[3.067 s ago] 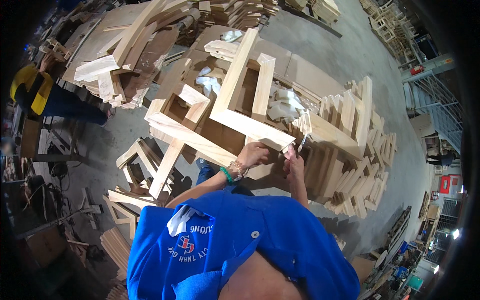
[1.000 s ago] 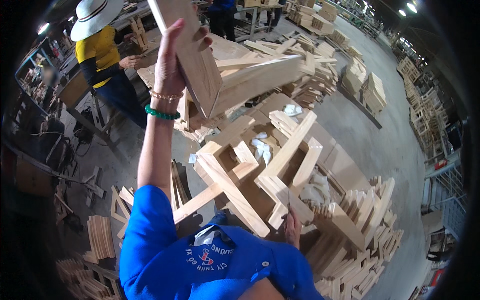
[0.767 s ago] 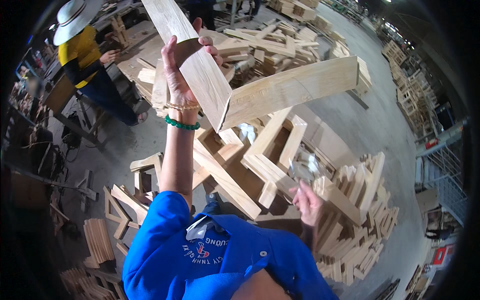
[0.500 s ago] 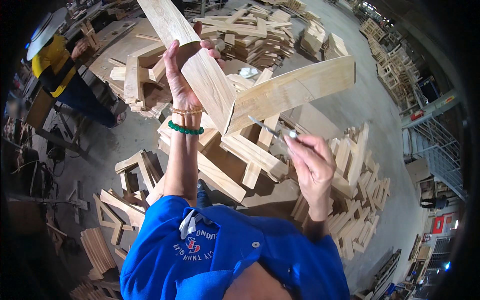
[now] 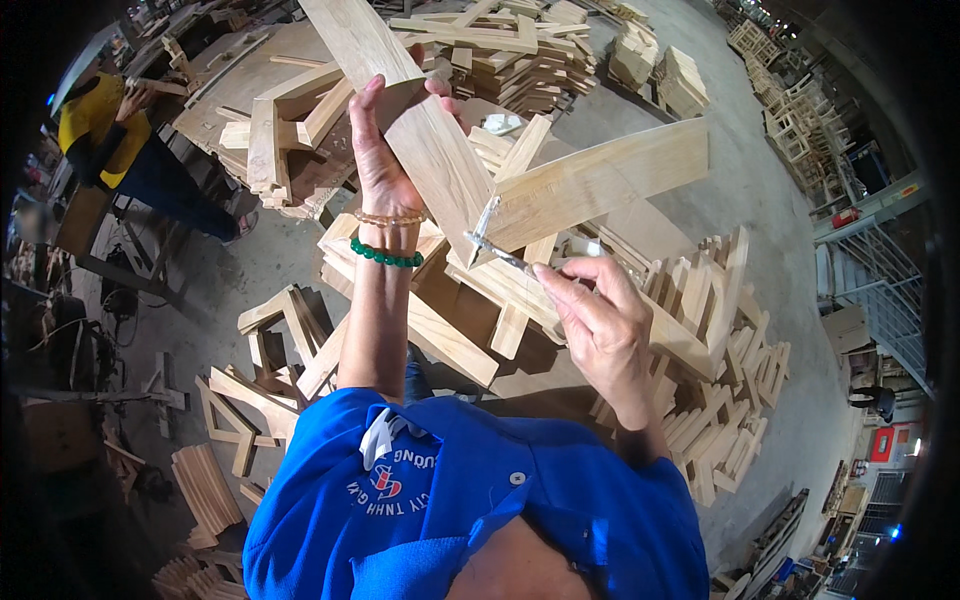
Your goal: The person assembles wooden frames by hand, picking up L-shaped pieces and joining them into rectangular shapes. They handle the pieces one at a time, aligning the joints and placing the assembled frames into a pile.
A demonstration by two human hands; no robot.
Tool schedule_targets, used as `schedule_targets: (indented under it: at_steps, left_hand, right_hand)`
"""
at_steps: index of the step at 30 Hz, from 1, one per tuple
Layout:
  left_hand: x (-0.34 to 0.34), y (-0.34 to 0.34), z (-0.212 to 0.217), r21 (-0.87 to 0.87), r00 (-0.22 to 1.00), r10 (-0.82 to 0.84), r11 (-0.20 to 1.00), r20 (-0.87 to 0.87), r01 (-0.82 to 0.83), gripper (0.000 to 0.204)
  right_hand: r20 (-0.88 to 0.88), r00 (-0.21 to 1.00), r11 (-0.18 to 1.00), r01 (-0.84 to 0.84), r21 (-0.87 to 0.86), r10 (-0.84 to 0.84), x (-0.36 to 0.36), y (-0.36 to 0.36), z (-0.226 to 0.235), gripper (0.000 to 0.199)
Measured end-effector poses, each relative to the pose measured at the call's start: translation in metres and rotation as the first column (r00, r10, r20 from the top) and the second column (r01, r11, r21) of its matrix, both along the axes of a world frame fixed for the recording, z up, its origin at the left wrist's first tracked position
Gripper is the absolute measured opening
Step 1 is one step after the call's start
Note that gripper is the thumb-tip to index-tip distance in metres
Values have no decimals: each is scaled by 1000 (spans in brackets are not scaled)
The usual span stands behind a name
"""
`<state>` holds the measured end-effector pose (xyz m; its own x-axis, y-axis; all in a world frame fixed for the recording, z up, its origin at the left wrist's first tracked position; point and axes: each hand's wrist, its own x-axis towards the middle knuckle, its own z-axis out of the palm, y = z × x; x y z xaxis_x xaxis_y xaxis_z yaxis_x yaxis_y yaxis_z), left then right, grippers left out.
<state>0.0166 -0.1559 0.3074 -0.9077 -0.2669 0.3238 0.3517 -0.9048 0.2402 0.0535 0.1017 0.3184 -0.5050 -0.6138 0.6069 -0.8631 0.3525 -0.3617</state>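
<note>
Fingers of the left hand (image 5: 388, 170) are closed around one board of a wooden frame (image 5: 445, 155), thumb along its left edge and the other tips showing past the right edge. That hand holds the frame up in front of the chest, above a pile of similar wooden pieces (image 5: 450, 345). The frame looks stiff and fairly light, since one hand carries it; its bare, dry faces should grip well rather than slip. Holding near the middle of the left board seems sound, clear of the corner where the second board angles off rightward. White paste (image 5: 489, 213) sits along that corner and would probably be slick to touch; how firm the joint is cannot be told.

Farther right, a thin tool (image 5: 512, 258) has its tip at the corner. It looks slim, rigid and light, best held like a pen. Fingers of the right hand (image 5: 605, 325) are pinched together on its near end.

As for writing, the blue shirt (image 5: 560, 470) has white lettering curved around a red and white emblem (image 5: 384, 482). No writing can be made out on the frame or tool.
</note>
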Motion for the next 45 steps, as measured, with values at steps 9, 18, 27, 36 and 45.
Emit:
schedule_targets:
  at_steps: [9, 18, 27, 36, 45]
  left_hand:
    - [-5, 7, 4, -71, 937, 209, 978, 278, -197, 61]
    - [3, 21, -20, -2, 997, 23, 1000, 79, -23, 51]
    - [2, 41, -25, 79, 953, 55, 994, 298, -82, 38]
    - [2, 36, -38, 0, 901, 130, 990, 414, -143, 35]
    - [-2, 29, -44, -70, 880, 189, 982, 435, -176, 32]
  right_hand:
    - [472, 856, 956, -79, -284, 211, -4, 28, 0, 26]
    - [583, 809, 747, 344, -570, 72, -9, 62, -12, 26]
    - [58, 944, 856, 321, -405, -326, -33, 19, 9, 33]
    - [11, 922, 897, 378, -230, -386, -29, 2, -24, 39]
    - [660, 741, 813, 458, -361, -124, -19, 44, -63, 32]
